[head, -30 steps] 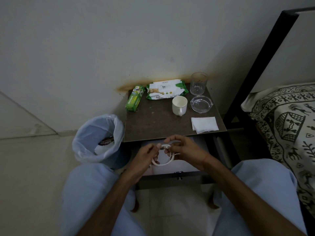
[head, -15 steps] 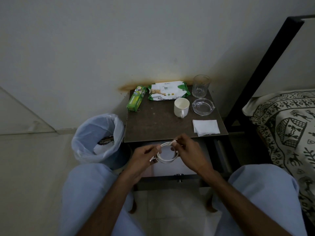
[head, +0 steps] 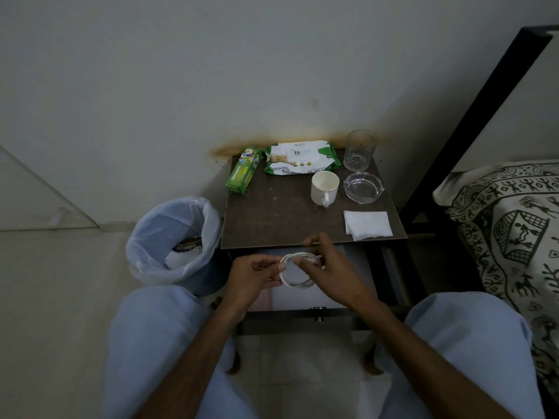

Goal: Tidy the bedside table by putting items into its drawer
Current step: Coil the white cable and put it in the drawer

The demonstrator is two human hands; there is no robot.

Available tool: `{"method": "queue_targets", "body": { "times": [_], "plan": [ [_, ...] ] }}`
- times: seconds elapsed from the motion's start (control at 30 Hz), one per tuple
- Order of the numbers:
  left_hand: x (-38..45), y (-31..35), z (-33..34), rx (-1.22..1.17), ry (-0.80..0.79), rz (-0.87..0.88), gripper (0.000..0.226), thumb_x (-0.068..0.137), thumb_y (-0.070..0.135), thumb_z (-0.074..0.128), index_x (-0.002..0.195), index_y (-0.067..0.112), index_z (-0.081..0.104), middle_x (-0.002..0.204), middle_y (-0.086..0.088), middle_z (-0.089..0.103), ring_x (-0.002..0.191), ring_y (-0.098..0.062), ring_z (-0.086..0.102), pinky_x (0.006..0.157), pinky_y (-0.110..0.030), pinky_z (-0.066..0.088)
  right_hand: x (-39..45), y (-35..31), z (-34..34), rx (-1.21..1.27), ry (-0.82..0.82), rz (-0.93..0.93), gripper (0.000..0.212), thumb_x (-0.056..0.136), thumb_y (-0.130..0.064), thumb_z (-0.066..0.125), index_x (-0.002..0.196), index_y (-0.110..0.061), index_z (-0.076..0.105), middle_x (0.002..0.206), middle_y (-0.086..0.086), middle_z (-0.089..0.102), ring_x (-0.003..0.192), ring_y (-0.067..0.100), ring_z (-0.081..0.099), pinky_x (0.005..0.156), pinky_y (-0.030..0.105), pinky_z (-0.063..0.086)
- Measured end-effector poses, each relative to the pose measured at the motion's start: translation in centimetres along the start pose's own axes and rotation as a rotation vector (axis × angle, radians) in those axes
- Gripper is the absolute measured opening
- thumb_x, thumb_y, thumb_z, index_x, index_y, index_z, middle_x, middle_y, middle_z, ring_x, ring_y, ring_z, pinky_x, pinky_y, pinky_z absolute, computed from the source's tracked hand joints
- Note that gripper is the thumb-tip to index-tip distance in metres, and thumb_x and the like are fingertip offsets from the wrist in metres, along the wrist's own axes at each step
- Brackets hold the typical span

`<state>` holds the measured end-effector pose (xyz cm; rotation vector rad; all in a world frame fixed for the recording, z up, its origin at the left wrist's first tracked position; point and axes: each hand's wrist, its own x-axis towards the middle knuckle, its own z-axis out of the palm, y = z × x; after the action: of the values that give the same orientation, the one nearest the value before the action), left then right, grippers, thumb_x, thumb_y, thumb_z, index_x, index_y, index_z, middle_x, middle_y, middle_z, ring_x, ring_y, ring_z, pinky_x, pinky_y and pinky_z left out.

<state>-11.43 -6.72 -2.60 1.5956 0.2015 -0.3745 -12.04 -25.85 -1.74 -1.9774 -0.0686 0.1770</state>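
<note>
Both hands hold a coiled white cable above the open drawer of the brown bedside table. My left hand pinches the coil's left side. My right hand grips its right side with fingers through the loop. On the tabletop lie a green Odomos box, a baby wipes pack, a white mug, a drinking glass, a glass ashtray and a folded white tissue.
A bin lined with a pale plastic bag stands left of the table. A black bed frame and patterned bedding are on the right. My knees in light blue trousers flank the drawer front and its knob.
The cable coil has been wound tighter and turned flatter between my hands, which stay over the drawer. The view shifted slightly downward.
</note>
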Motion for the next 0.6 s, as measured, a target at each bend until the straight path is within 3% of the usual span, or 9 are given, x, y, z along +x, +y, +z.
{"method": "queue_targets", "body": {
  "times": [0.1, 0.2, 0.27, 0.4, 0.6],
  "plan": [
    [0.1, -0.2, 0.1, 0.050, 0.058, 0.016, 0.021, 0.078, 0.013, 0.078, 0.099, 0.007, 0.074, 0.093, -0.007, 0.078, 0.089, -0.020, 0.074, 0.077, -0.029, 0.061, 0.3, 0.6, 0.1, -0.026, 0.005, 0.060, 0.026, 0.092, -0.025, 0.062, 0.118, -0.028, 0.059, 0.090, -0.007, 0.068, 0.076, 0.002, 0.068, 0.064, 0.016, 0.056],
    [0.5, -0.5, -0.2, 0.105, 0.162, 0.040, 0.021, 0.074, 0.014, 0.081, 0.094, 0.012, 0.076, 0.088, -0.005, 0.077, 0.085, -0.018, 0.074, 0.074, -0.028, 0.059, 0.4, 1.1, 0.3, -0.038, 0.022, 0.127, 0.020, 0.091, -0.021, 0.064, 0.109, -0.026, 0.069, 0.091, -0.010, 0.070, 0.075, 0.001, 0.068, 0.064, 0.015, 0.055],
    [0.4, -0.3, -0.3, 0.027, 0.207, 0.032, 0.014, 0.079, 0.013, 0.078, 0.092, 0.015, 0.076, 0.091, -0.008, 0.077, 0.087, -0.020, 0.074, 0.076, -0.029, 0.058, 0.2, 1.4, 0.7, -0.041, 0.060, 0.168, 0.022, 0.091, -0.018, 0.064, 0.111, -0.023, 0.071, 0.091, -0.010, 0.071, 0.076, 0.002, 0.069, 0.066, 0.015, 0.055],
    [-0.6, 0.5, -0.2, -0.203, 0.072, 0.002, 0.014, 0.090, 0.016, 0.065, 0.100, 0.010, 0.073, 0.096, -0.010, 0.078, 0.092, -0.020, 0.075, 0.081, -0.028, 0.059, 0.2, 1.6, 1.2, -0.059, 0.142, 0.214, 0.025, 0.091, -0.015, 0.064, 0.115, -0.017, 0.070, 0.092, -0.005, 0.072, 0.077, 0.003, 0.068, 0.071, 0.016, 0.055],
    [-0.6, -0.1, 0.7, 0.062, 0.077, -0.009, 0.033, 0.074, 0.018, 0.081, 0.106, 0.016, 0.071, 0.101, -0.004, 0.075, 0.097, -0.015, 0.071, 0.090, -0.033, 0.056, 0.0, 1.3, 2.0, -0.073, 0.165, 0.189, 0.026, 0.091, -0.016, 0.064, 0.116, -0.016, 0.069, 0.093, 0.000, 0.074, 0.075, 0.002, 0.068, 0.069, 0.014, 0.055]
  ]
}}
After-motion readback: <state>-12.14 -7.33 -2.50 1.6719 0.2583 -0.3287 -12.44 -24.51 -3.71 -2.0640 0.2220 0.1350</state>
